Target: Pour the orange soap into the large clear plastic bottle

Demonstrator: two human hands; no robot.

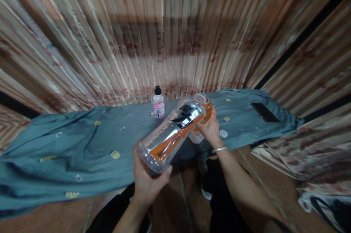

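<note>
The work looks to be midway, as a judgement; the large clear bottle (171, 134) is off the surface (82, 134), tilted, with its base toward the person and its neck pointing away and to the right; the left grip (148, 183) is wrapped around that base, thumb along the near edge; the right grip (210, 129) is curled around an amber container (208, 110), partly hidden behind the bottle's neck.

What seems done is the taking up of both vessels and the bringing of them together, for neck and container overlap in view; whether they touch, or whether any liquid passes between them, I cannot tell; what is left, then, is at least the setting down, since both grips are full.

A small bottle (158, 107) stands upright nearby, its black cap on, held by neither grip; a pale crumpled item (196, 137) shows under the large bottle; a white disc (223, 133), perhaps a lid, lies near the right wrist; a dark phone (265, 112) lies farther right.
</note>
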